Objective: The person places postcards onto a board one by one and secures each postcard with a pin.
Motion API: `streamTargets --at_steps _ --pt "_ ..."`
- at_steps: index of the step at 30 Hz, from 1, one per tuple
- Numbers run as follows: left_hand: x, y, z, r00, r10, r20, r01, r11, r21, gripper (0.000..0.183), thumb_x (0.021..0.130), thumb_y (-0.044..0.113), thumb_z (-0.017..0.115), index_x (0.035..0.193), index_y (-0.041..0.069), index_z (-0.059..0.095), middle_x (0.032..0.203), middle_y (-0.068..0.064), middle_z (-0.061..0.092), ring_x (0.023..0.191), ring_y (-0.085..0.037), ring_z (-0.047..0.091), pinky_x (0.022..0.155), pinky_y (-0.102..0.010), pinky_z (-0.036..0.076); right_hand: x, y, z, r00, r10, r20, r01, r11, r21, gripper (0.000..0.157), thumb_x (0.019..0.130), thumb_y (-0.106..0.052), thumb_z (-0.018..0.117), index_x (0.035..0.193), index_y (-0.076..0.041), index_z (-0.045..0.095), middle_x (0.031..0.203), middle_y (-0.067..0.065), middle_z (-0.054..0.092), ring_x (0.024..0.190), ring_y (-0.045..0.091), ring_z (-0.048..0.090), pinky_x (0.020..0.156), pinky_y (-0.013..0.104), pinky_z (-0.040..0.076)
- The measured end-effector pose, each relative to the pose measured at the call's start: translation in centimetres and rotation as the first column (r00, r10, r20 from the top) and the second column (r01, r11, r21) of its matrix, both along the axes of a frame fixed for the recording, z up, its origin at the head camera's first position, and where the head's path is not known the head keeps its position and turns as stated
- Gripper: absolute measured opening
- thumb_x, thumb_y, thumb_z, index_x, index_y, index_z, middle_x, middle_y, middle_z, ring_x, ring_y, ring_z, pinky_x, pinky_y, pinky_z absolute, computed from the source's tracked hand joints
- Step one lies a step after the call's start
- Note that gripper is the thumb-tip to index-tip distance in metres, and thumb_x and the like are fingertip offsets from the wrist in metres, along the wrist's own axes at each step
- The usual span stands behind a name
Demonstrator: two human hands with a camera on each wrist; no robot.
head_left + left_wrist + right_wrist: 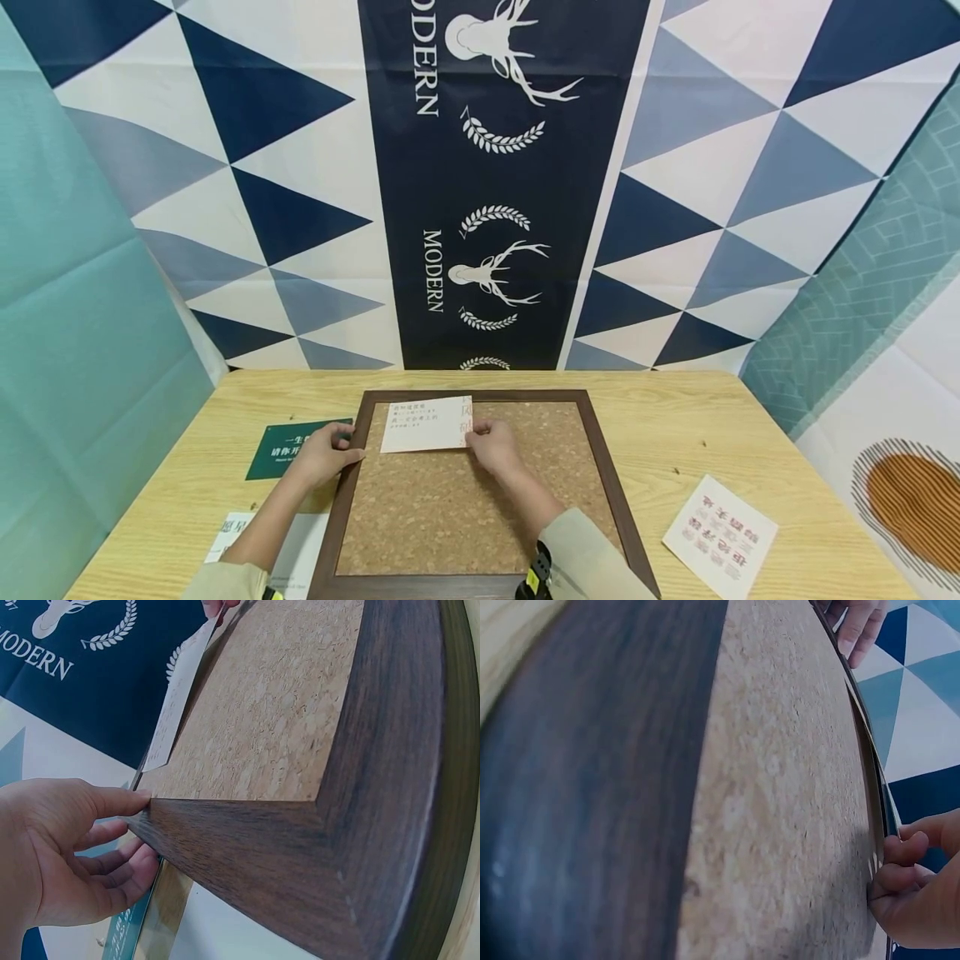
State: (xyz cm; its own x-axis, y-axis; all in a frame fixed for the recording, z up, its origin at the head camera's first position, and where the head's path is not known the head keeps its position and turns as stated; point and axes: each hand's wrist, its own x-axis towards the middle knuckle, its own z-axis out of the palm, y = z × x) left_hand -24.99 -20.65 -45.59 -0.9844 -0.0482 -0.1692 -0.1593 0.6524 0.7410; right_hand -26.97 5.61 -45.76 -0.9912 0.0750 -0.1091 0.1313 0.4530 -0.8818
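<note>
A white card point(426, 423) printed with lines of text lies over the upper left of a cork board point(480, 517). Pinched at the card's right edge are the thumb and fingers of my right hand point(497, 448); in the right wrist view the card is seen almost edge-on, tilted above the cork. My left hand point(324, 454) holds the left side of the board's dark brown wooden frame point(247, 847). Its thumb rests on the frame's top, and the other fingers curl by the outer edge.
Left of the board lie a dark green card point(270, 454) and, partly under my left forearm, white printed cards point(303, 542). Another white card point(722, 537) with red characters lies to the right on the wooden table point(675, 408). A patterned cloth point(487, 183) hangs behind.
</note>
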Motion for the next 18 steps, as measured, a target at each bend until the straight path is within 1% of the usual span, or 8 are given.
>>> streamTargets --at_steps 3,9,14,18 --pt "0.05 0.06 0.03 1.0 0.002 0.002 -0.002 1.0 -0.001 0.05 0.086 0.017 0.065 0.128 -0.004 0.048 0.112 -0.025 0.057 0.093 -0.03 0.06 0.074 -0.041 0.051 -0.03 0.03 -0.06 1.0 0.001 -0.021 0.0 0.999 0.035 0.021 0.085 -0.006 0.06 0.1 0.008 0.065 0.091 0.015 0.065 0.081 0.02 0.058 0.068 0.031 0.049" --pt "0.12 0.12 0.09 1.0 0.009 0.005 -0.009 1.0 -0.001 0.05 0.086 0.017 0.066 0.128 -0.004 0.048 0.112 -0.025 0.057 0.094 -0.03 0.059 0.074 -0.041 0.05 0.06 0.02 -0.06 0.996 0.017 -0.083 -0.009 0.995 0.096 0.017 0.083 -0.004 0.061 0.094 0.008 0.067 0.086 0.015 0.066 0.075 0.019 0.058 0.064 0.03 0.049" --pt "0.08 0.04 0.01 1.0 0.009 0.007 -0.009 1.0 0.001 0.051 0.086 0.018 0.066 0.128 -0.004 0.048 0.112 -0.025 0.057 0.094 -0.03 0.059 0.074 -0.041 0.05 0.12 -0.04 0.07 0.996 0.027 -0.087 -0.018 0.994 0.109 0.016 0.083 -0.003 0.062 0.093 0.008 0.067 0.087 0.015 0.066 0.074 0.018 0.057 0.062 0.028 0.049" --pt "0.01 0.02 -0.08 1.0 0.008 0.005 -0.008 1.0 0.001 0.051 0.086 0.018 0.066 0.128 -0.004 0.048 0.112 -0.025 0.057 0.094 -0.029 0.059 0.073 -0.04 0.05 0.16 0.07 0.0 0.993 0.049 -0.105 -0.036 0.992 0.125 0.017 0.082 -0.002 0.062 0.094 0.009 0.066 0.09 0.017 0.066 0.077 0.021 0.058 0.066 0.032 0.05"
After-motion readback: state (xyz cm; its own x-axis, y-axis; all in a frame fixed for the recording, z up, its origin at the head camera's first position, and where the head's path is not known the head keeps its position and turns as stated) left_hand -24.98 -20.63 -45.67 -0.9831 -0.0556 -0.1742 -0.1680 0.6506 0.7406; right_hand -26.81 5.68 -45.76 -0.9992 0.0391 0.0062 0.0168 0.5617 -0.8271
